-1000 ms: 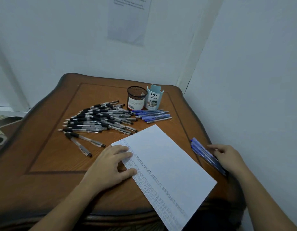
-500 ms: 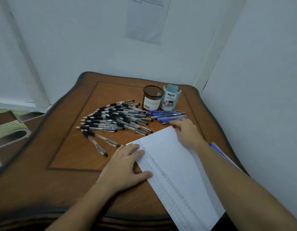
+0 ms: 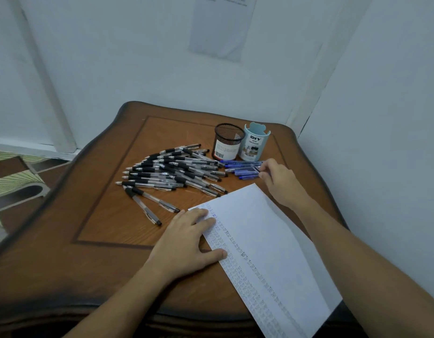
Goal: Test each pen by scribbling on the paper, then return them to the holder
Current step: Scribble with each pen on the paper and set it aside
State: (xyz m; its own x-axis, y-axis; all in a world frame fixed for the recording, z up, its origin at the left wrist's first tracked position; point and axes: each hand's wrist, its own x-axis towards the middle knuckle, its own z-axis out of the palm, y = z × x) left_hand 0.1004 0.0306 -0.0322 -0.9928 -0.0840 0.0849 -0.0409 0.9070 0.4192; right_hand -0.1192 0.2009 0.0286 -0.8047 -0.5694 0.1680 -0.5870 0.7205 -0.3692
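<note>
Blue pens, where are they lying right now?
Head view: the blue pens lie far right on the table, just in front of the mesh holder and light blue organizer, the right hand at their ends.

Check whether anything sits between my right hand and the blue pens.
Nothing visible does. The right hand is at the ends of the blue pens, fingertips on them. The holders stand behind the pens and the paper lies nearer, neither between.

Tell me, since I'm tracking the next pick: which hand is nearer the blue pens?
Right. The right hand touches the blue pens at their ends; the left hand rests on the paper.
</note>
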